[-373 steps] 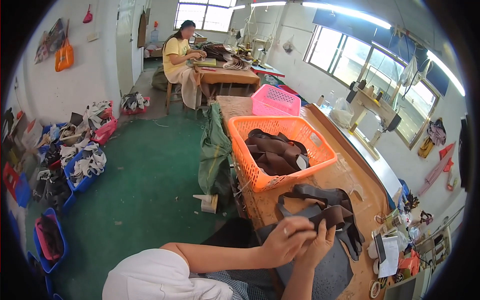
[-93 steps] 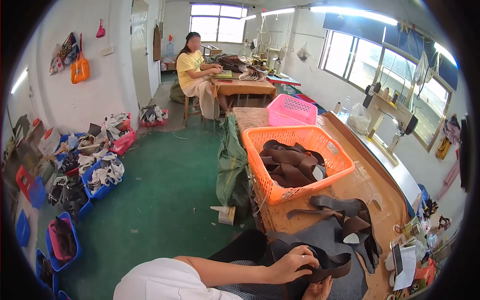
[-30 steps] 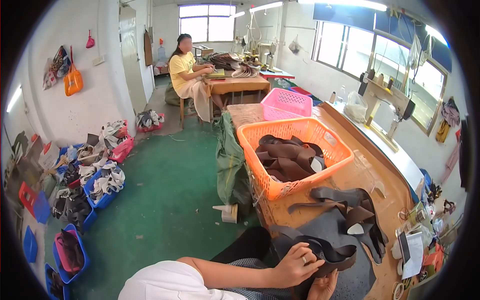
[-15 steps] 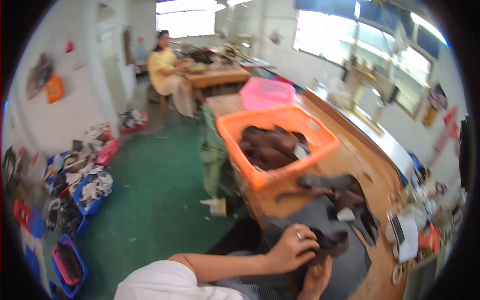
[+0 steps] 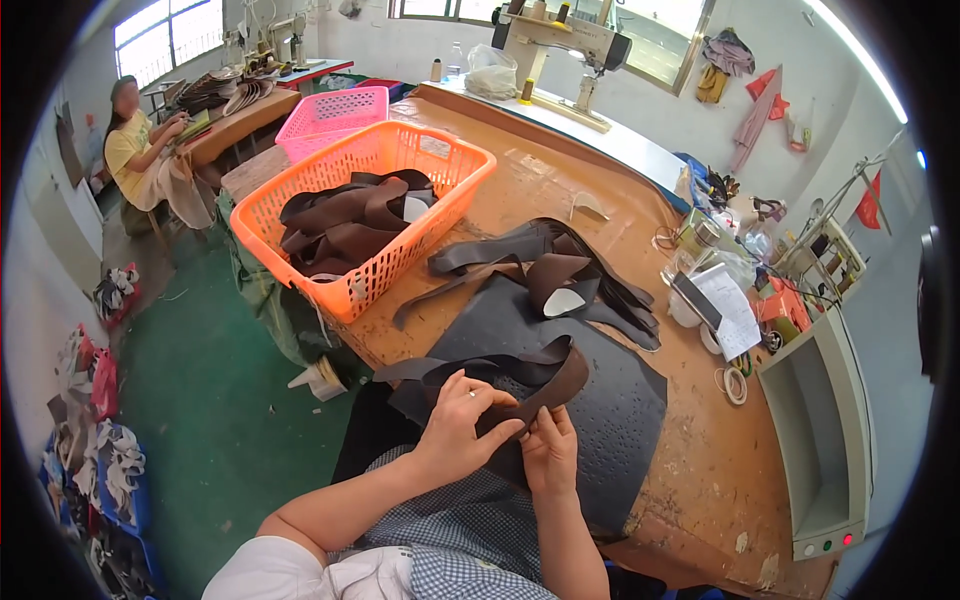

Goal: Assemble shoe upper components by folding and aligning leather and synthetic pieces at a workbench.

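A curved, dark brown leather piece (image 5: 555,385) is between my two hands, above a dark grey perforated mat (image 5: 610,420) at the table's near edge. My left hand (image 5: 462,425), with a ring on it, pinches the near edge of the piece between thumb and fingers. Close beside it, my right hand (image 5: 551,448) is closed on the same edge with its fingertips. Beyond the mat lies a loose pile of similar dark strips (image 5: 520,250), with a pale patch (image 5: 563,301) showing on one of them.
An orange basket (image 5: 440,235) of brown pieces stands at the table's left, a pink basket (image 5: 335,108) behind it. A sewing machine (image 5: 560,50) stands at the back. Tape rolls (image 5: 734,385), papers and a grey box frame (image 5: 825,430) are rightward. Another person (image 5: 145,150) sits far left.
The view has swung to the right, so the baskets and the other person sit further left in it. Both hands still hold the leather piece, which now shows more fully.
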Demonstrator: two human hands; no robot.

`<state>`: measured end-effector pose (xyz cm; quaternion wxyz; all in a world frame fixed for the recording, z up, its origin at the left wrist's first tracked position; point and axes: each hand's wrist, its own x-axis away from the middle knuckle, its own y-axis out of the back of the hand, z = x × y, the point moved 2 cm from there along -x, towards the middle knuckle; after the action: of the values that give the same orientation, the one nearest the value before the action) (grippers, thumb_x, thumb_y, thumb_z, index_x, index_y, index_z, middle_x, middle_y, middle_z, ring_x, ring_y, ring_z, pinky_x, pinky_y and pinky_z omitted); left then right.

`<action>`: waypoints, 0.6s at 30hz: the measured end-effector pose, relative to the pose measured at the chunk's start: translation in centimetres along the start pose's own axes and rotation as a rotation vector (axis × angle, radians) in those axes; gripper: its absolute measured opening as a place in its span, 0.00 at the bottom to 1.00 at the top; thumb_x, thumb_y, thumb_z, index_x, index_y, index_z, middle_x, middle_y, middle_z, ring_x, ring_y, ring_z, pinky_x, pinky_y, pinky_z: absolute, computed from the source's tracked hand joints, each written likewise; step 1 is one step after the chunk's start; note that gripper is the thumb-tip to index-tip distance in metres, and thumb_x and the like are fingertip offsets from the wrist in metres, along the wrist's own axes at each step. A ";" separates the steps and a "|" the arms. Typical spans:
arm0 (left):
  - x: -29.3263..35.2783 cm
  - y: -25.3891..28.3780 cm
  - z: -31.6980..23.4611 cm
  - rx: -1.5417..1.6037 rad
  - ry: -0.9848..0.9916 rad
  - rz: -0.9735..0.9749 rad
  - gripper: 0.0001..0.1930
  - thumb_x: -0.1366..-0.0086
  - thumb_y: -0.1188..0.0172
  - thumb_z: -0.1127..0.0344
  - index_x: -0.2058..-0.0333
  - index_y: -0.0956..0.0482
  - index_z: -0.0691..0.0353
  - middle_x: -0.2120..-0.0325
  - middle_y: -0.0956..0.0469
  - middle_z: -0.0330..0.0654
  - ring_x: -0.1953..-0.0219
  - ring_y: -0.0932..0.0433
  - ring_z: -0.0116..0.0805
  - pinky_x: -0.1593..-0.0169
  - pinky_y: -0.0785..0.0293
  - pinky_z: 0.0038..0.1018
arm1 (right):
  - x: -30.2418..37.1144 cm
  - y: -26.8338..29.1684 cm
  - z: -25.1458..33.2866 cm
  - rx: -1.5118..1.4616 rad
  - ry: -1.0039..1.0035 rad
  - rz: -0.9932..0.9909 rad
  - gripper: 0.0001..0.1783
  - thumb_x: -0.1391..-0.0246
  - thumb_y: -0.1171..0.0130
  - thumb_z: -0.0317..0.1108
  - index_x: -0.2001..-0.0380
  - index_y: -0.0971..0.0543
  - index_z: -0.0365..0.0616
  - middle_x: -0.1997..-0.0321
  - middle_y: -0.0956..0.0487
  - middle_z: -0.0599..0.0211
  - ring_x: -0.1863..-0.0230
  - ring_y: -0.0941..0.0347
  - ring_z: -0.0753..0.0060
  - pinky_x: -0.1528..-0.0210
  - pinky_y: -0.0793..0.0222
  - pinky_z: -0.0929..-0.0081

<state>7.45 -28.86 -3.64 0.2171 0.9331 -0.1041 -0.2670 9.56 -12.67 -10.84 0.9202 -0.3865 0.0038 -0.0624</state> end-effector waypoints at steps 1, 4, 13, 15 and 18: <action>0.1 -0.1 0.2 0.000 0.002 0.003 0.08 0.42 0.35 0.69 0.64 0.20 0.63 0.68 0.21 0.41 0.55 0.25 0.42 0.36 0.45 0.51 | 0.1 -0.1 -0.1 -0.002 -0.001 -0.003 0.12 0.35 0.49 0.29 0.49 0.29 0.42 0.54 0.22 0.68 0.54 0.24 0.73 0.51 0.26 0.72; 0.4 -0.2 0.8 0.011 -0.035 -0.015 0.08 0.43 0.35 0.69 0.65 0.19 0.63 0.71 0.22 0.41 0.59 0.25 0.41 0.36 0.43 0.51 | 0.2 -0.8 0.0 0.043 -0.008 -0.052 0.12 0.36 0.47 0.29 0.50 0.28 0.42 0.55 0.22 0.68 0.55 0.24 0.74 0.52 0.27 0.73; 1.4 0.1 -1.1 -0.196 -0.158 0.013 0.08 0.47 0.32 0.69 0.69 0.19 0.63 0.73 0.22 0.39 0.62 0.24 0.38 0.37 0.41 0.50 | -0.6 0.4 0.5 -0.139 -0.043 -0.023 0.11 0.38 0.45 0.30 0.53 0.27 0.43 0.61 0.22 0.67 0.59 0.24 0.72 0.56 0.26 0.73; 1.1 -0.1 -1.4 -0.233 -0.179 -0.036 0.07 0.47 0.32 0.70 0.70 0.19 0.62 0.73 0.23 0.39 0.63 0.23 0.37 0.38 0.40 0.49 | -0.3 -0.5 0.5 -0.089 -0.066 -0.027 0.10 0.41 0.42 0.29 0.56 0.27 0.44 0.61 0.21 0.68 0.61 0.24 0.74 0.57 0.29 0.75; 1.3 -0.5 -0.6 -0.234 -0.190 -0.032 0.07 0.47 0.32 0.70 0.70 0.20 0.62 0.74 0.23 0.39 0.64 0.23 0.37 0.39 0.39 0.47 | -0.1 -1.1 0.7 -0.044 -0.082 -0.011 0.09 0.40 0.43 0.28 0.56 0.27 0.43 0.61 0.21 0.67 0.60 0.24 0.73 0.56 0.27 0.74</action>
<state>8.85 -28.58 -4.02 0.3095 0.8734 -0.0775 -0.3678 9.36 -12.95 -9.59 0.9105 -0.4089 -0.0345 -0.0516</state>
